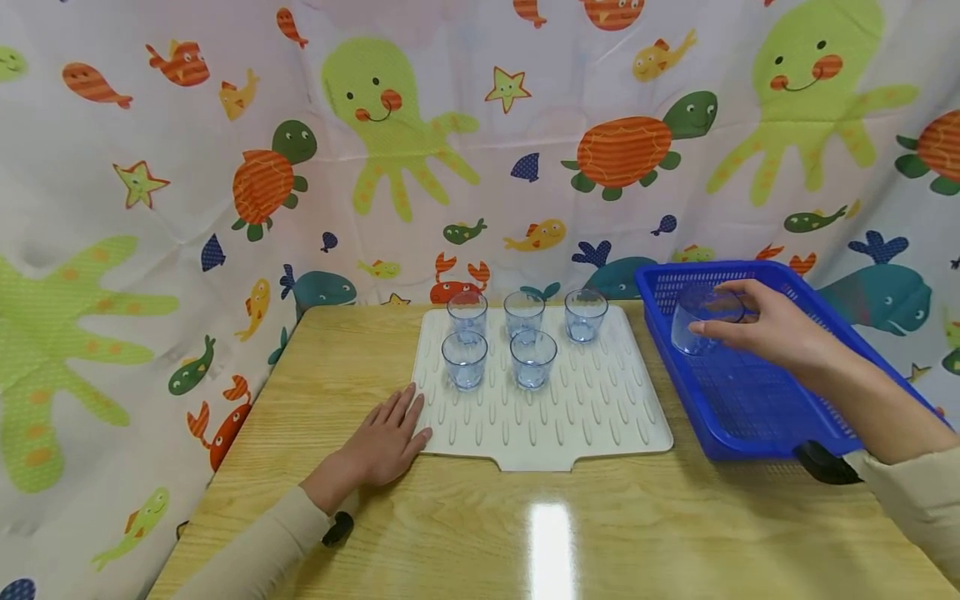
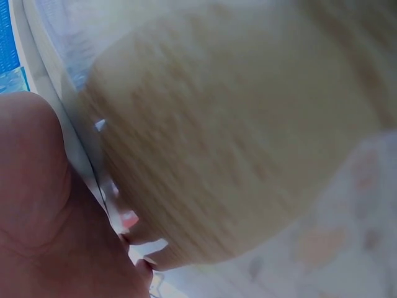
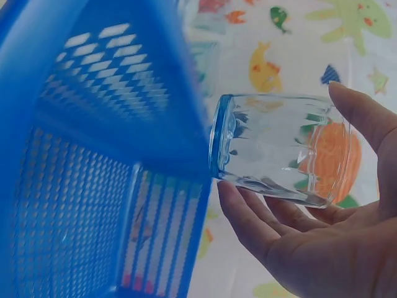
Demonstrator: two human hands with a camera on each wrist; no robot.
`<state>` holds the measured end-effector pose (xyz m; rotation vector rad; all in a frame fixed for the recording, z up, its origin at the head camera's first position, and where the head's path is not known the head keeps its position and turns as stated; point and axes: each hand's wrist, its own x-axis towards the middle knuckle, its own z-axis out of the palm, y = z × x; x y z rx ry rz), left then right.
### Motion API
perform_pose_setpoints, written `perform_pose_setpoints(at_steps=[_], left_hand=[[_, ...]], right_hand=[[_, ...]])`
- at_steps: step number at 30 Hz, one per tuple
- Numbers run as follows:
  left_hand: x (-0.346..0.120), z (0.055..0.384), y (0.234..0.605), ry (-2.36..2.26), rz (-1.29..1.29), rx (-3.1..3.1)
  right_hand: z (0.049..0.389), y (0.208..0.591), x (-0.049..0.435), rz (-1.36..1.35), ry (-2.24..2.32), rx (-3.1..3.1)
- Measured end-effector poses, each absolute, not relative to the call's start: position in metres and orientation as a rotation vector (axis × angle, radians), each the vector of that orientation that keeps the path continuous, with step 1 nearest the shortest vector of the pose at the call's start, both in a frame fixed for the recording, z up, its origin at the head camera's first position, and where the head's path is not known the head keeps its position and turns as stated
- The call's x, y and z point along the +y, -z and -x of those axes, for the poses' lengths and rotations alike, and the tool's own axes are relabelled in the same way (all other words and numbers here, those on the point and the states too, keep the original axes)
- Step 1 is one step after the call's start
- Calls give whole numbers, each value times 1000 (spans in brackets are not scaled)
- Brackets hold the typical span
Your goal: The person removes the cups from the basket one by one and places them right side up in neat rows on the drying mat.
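Observation:
My right hand [image 1: 787, 329] grips a clear glass [image 1: 688, 323] between thumb and fingers, over the far left part of the blue basket [image 1: 678, 385]. In the right wrist view, this glass [image 3: 273, 149] shows thumb and fingers on opposite sides, with its thick bluish base close by the basket wall. My left hand [image 1: 384, 442] lies flat, fingers extended, at the left edge of a white ridged drying mat [image 1: 600, 421]. Several similar glasses stand upright on the mat: a back row with its right-hand glass [image 1: 586, 317], and a front row of two, including one glass [image 1: 533, 360].
The wooden table [image 1: 420, 533] runs beneath mat and basket. A curtain [image 1: 450, 117] printed with sea animals hangs behind and along the left side. Perforated walls surround the basket, which stands right of the mat.

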<state>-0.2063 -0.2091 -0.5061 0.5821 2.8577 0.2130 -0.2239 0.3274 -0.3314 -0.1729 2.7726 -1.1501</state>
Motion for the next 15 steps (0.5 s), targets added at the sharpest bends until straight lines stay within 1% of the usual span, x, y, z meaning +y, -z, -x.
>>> perform_pose_setpoints(at_steps=[7, 15], left_hand=[[-208, 207, 502, -200, -579, 2852], [-204, 199, 490, -225, -589, 2839]], right_hand=[[218, 321, 291, 235, 1258, 2747], [219, 330, 251, 253, 1340, 2750]])
